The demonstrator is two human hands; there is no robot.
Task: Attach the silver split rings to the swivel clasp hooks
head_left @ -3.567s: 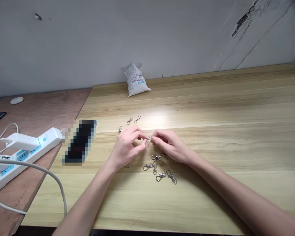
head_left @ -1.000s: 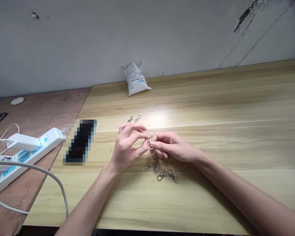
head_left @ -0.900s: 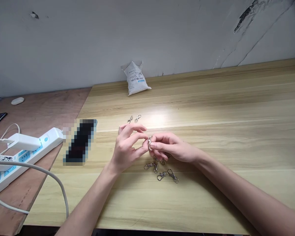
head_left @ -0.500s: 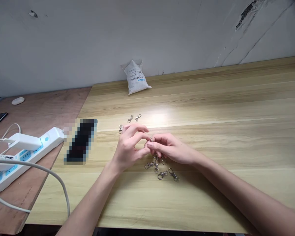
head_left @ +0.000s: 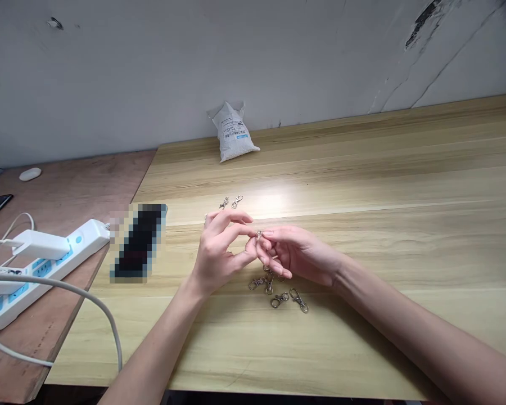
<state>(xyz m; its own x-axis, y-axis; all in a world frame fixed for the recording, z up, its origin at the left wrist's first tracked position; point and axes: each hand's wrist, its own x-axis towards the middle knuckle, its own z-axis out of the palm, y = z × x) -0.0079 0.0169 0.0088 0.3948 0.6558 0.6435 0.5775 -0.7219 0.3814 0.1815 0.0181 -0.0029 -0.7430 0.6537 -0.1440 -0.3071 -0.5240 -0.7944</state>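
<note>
Between the fingertips of both hands is a small metal ring [head_left: 258,234], mostly covered by the fingers; whether a clasp hangs from it I cannot tell. My left hand [head_left: 225,244] pinches it between thumb and forefinger, the other fingers curved above. From the other side my right hand [head_left: 297,253] grips it with thumb and fingertips, palm turned partly up. Just below my right hand lie several silver swivel clasps with key rings, among them one clasp [head_left: 298,300] and another clasp [head_left: 279,300]. Beyond my left hand rest two more, a clasp [head_left: 236,201] and a clasp [head_left: 224,202].
A white plastic packet [head_left: 235,135] stands near the wall. To the left are a pixelated dark phone-like slab [head_left: 138,242], a white power strip [head_left: 88,236] with plugs, and a looping grey cable [head_left: 105,312]. The wooden table [head_left: 383,219] meets a brown board [head_left: 88,185].
My right hand has rolled so its palm and lower fingers show more, while its fingertips stay at the ring. My left hand shifts slightly and now mostly covers a clasp behind it.
</note>
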